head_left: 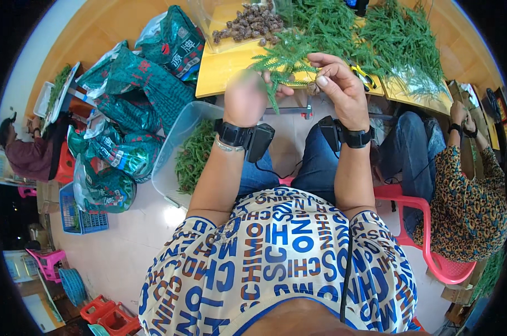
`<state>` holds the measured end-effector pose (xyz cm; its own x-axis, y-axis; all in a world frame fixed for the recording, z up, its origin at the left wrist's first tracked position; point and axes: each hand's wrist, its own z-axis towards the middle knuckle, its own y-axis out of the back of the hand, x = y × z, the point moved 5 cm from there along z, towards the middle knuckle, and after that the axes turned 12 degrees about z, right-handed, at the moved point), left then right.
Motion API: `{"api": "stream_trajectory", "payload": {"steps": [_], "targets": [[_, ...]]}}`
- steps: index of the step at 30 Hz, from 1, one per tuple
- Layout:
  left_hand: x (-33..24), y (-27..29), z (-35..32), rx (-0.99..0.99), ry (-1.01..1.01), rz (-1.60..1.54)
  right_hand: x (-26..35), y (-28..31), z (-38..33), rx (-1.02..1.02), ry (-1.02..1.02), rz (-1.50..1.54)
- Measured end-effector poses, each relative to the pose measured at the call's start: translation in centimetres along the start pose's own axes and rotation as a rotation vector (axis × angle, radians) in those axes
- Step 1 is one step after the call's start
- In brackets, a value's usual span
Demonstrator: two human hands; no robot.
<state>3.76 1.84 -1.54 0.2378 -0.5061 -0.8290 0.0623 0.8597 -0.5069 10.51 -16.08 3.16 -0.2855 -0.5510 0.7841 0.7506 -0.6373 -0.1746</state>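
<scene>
In the head view, holds a green sprig [287,70] over the near edge of the yellow table [209,75], pinched at one end between thumb and fingers of the right hand [346,92]. Cannot tell the grip of the left hand [245,101], blurred beside the sprig. Shows brown cones [250,25] toward the table's far side.

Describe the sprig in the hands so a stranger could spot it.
Find the yellow table. At its near edge, look between the left hand and right hand. The green sprig there is held up; the table's other sprigs lie heaped.
</scene>
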Motion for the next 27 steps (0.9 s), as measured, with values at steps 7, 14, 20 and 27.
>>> {"api": "stream_trajectory", "payload": {"steps": [7, 14, 20, 27], "targets": [[0.0, -0.7, 0.3, 0.002, 0.058, -0.068, -0.4, -0.2, 0.1, 0.051, -0.008, -0.037], [0.2, -0.6, 0.2, 0.015, 0.084, -0.050, -1.8, -1.4, -0.3, 0.057, -0.172, 0.074], [0.5, -0.2, 0.2, 0.084, 0.118, 0.049, -2.1, -1.4, -0.4, -0.005, -0.140, 0.145], [-0.7, -1.2, 0.2, -0.031, 0.049, 0.175, -2.6, 0.1, -0.3, -0.116, -0.198, 0.325]]}}
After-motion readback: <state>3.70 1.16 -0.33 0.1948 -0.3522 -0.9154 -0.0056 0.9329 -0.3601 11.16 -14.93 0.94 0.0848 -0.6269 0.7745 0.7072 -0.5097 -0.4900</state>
